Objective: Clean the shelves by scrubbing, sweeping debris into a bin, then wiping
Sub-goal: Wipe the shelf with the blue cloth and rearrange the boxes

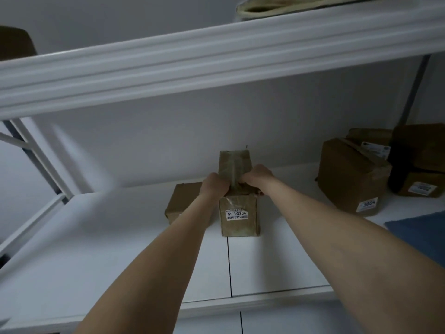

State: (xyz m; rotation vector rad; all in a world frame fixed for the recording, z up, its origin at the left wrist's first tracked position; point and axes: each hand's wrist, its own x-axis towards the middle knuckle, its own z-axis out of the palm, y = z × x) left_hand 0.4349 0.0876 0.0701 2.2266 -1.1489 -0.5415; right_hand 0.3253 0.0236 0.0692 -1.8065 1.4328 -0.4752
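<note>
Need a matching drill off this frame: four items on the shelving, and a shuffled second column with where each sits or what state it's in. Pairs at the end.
Items
1. box labelled 55-3-3304
2. box labelled 3004
3. blue sheet
4. pale coiled bundle

Places or states
A. on the upper shelf
B. gripped at its top by the left hand and right hand
C. lying flat at the frame's right edge
D. on the lower shelf, right of the hands, no hand on it

Pairs: 1-B, 2-D, 3-C, 4-A
</note>
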